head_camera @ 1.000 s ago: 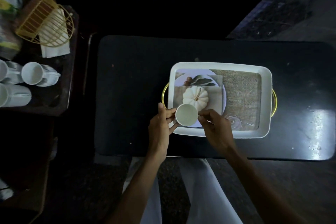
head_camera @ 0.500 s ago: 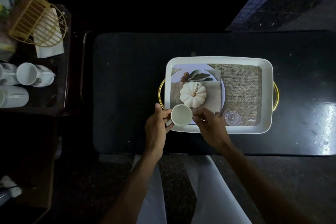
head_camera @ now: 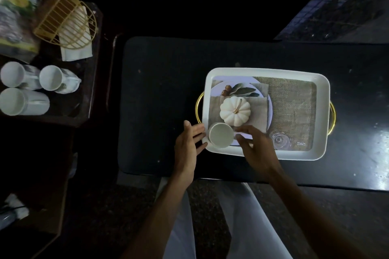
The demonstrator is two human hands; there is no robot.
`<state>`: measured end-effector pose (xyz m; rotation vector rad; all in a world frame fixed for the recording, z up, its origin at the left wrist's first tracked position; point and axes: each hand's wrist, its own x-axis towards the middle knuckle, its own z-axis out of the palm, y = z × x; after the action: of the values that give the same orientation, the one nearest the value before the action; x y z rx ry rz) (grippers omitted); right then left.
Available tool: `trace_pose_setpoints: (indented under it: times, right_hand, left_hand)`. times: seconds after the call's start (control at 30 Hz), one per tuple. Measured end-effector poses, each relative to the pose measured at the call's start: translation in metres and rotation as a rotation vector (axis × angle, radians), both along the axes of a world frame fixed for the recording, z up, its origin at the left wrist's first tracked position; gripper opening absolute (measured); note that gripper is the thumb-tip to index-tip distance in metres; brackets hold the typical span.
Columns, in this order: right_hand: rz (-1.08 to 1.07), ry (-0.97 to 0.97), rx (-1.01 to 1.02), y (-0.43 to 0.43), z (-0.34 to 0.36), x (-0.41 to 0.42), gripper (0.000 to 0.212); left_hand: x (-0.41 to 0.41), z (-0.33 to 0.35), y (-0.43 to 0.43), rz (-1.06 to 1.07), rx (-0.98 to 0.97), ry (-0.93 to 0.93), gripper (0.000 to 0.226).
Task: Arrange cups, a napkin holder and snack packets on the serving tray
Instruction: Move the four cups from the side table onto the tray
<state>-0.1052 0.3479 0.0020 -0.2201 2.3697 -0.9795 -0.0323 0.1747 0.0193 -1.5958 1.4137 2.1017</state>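
Note:
A white cup (head_camera: 221,134) stands upright in the near left corner of the white serving tray (head_camera: 322,111), which has gold handles and a printed pumpkin picture on its floor. My left hand (head_camera: 188,145) is just left of the cup, fingers spread, apart from it. My right hand (head_camera: 257,145) hovers just right of the cup, fingers apart, holding nothing. On a dark side table at the left stand three more white cups (head_camera: 50,79), a gold wire napkin holder (head_camera: 67,21) with a napkin, and snack packets (head_camera: 15,12).
The tray rests on a black table (head_camera: 160,99) whose near edge runs just under my wrists. A narrow gap separates it from the side table (head_camera: 90,82) at the left. My white-clad legs show below.
Both hands held the cup over the tray's near left corner; now the cup stands on the tray and both hands have let go and spread away from it.

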Motion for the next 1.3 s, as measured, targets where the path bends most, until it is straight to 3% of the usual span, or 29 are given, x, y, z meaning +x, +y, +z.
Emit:
trace_pose_setpoints:
  times: [0.17,0.43,0.53,0.7,0.77,0.9,1.07,1.3]
  right_hand:
    - [-0.075,0.114,-0.057,-0.023,0.020,-0.001,0.024]
    - [-0.058,-0.017,-0.235,-0.092,0.030,0.007,0.036]
    - [-0.027,-0.002,-0.241,-0.128,0.026,0.013,0.041]
    - [0.100,0.018,-0.237,-0.202,0.023,0.027,0.046]
    - [0.154,0.028,-0.248,-0.234,0.022,0.032,0.046]
    - [0.203,0.055,-0.284,-0.294,0.022,0.036,0.044]
    - [0.213,0.086,-0.304,-0.356,0.023,0.034,0.041]
    - [0.237,0.092,-0.303,-0.401,0.017,0.024,0.038]
  left_hand:
    - [0.009,0.014,-0.028,0.119,0.051,0.056,0.059]
    - [0.040,0.037,-0.099,0.307,-0.031,0.137,0.065]
    - [0.054,0.048,-0.131,0.373,-0.190,0.170,0.061]
    - [0.083,0.057,-0.187,0.331,-0.637,0.206,0.053]
    - [0.092,0.056,-0.212,0.302,-0.702,0.197,0.056]
    - [0.099,0.057,-0.255,0.338,-0.638,0.189,0.052]
    - [0.083,0.059,-0.298,0.416,-0.560,0.222,0.063]
    - [0.064,0.051,-0.330,0.358,-0.509,0.178,0.043]
